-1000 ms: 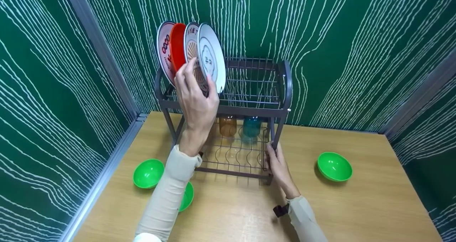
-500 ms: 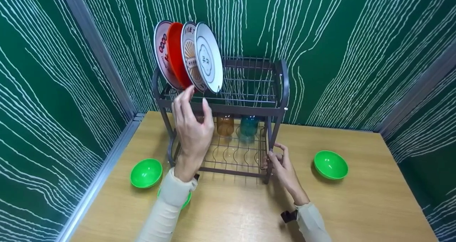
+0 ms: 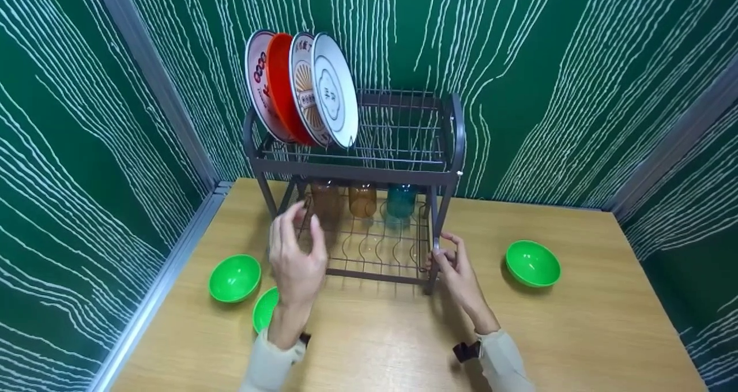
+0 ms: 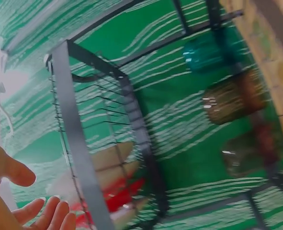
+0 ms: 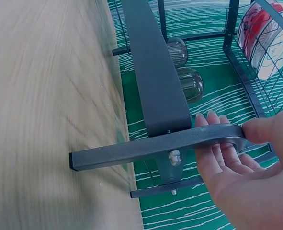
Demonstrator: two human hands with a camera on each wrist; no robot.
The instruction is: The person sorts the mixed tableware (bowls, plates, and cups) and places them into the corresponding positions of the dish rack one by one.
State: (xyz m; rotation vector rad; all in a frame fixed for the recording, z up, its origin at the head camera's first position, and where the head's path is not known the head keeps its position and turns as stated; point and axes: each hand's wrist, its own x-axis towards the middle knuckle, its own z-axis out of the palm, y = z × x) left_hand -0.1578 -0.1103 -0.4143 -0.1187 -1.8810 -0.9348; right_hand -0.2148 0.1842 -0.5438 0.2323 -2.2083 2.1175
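A dark two-tier dish rack (image 3: pixel 357 172) stands on the table. Its upper tier holds a white plate (image 3: pixel 337 92), a patterned plate (image 3: pixel 302 86), a red plate (image 3: pixel 281 80) and another patterned plate (image 3: pixel 256 86), all on edge at the left. My left hand (image 3: pixel 297 265) hovers before the lower tier, fingers relaxed and apart, holding nothing. With my right hand (image 3: pixel 464 282) I hold the rack's right side; in the right wrist view, thumb and fingers lie around its curved bar (image 5: pixel 213 134). Brown (image 3: pixel 326 199), amber (image 3: pixel 363 202) and teal (image 3: pixel 401 200) glasses sit on the lower tier.
Green bowls stand on the wooden table (image 3: pixel 392 346): one at the far left (image 3: pixel 234 278), one partly behind my left wrist (image 3: pixel 265 310), and one at the right (image 3: pixel 533 263). Green patterned walls (image 3: pixel 548 92) enclose the back and sides.
My left hand has come away from the plates and moved down in front of the lower tier. The plates stay upright in the rack. My right hand stays at the rack's right side.
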